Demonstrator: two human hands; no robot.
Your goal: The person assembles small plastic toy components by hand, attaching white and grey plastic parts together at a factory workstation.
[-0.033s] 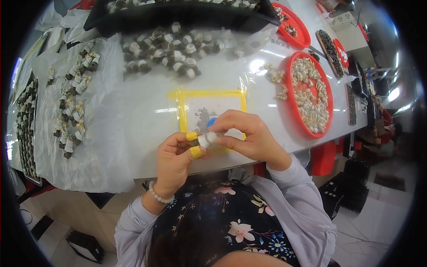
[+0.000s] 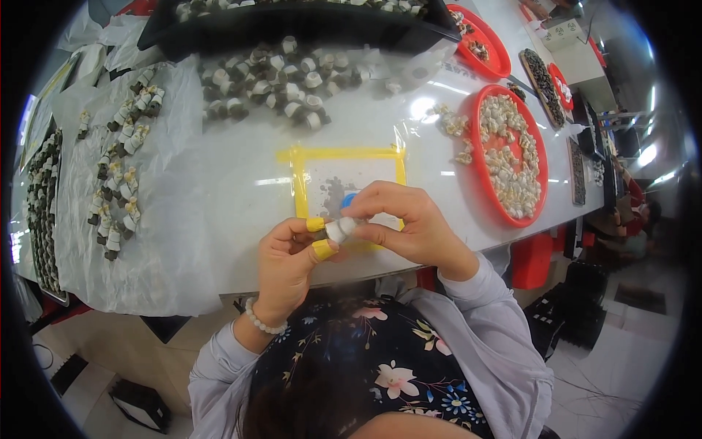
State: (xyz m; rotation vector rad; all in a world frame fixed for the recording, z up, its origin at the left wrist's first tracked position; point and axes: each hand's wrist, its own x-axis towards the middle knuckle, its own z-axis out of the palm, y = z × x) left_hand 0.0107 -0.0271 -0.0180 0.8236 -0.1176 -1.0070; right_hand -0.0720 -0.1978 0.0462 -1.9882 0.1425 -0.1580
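Note:
Between its yellow-taped thumb and finger, my left hand (image 2: 287, 260) pinches a small white-and-dark piece (image 2: 336, 233) with its dark end toward the left. My right hand (image 2: 406, 227) is closed at the other end, thumb and fingertips on a whitish popcorn-like lump (image 2: 348, 222) that touches the white part. The fingers partly hide this lump. Beneath the hands lies a yellow-taped rectangle (image 2: 349, 153) with grey stains on its sheet. A blue round thing (image 2: 349, 199) shows in part behind my right fingers.
A red round tray (image 2: 543, 164) of popcorn-like pieces stands at right, some loose pieces beside it. Many white-and-dark pieces (image 2: 285, 80) lie below a black bin (image 2: 292, 31). At left, joined pieces (image 2: 113, 194) rest on a plastic sheet (image 2: 164, 241). Another red tray (image 2: 497, 51) sits farther back.

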